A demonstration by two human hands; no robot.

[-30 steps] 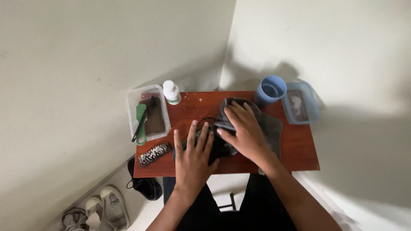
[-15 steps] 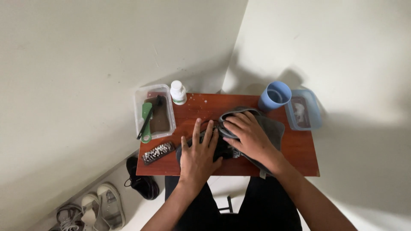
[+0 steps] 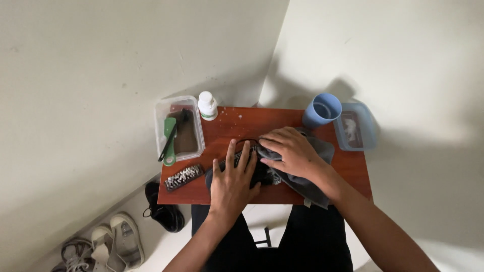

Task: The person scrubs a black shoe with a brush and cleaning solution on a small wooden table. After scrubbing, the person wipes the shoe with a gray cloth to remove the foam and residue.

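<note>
A black shoe (image 3: 263,174) lies on a small red-brown table (image 3: 237,126) with a grey cloth (image 3: 316,156) draped over its right part. My left hand (image 3: 233,179) rests flat on the shoe's left end, fingers spread, pressing it down. My right hand (image 3: 288,151) lies on top of the grey cloth over the shoe, fingers curled on the fabric. Most of the shoe is hidden under my hands and the cloth.
A clear plastic tub (image 3: 178,130) with a green-handled brush stands at the table's left. A white bottle (image 3: 207,105), a blue cup (image 3: 321,111), a blue-rimmed container (image 3: 355,131) and a bristle brush (image 3: 183,177) are also there. Shoes (image 3: 162,211) lie on the floor.
My right hand has slid left and slightly toward me with the cloth over the shoe. My left hand stays pressed on the shoe. The camera view has shifted a little.
</note>
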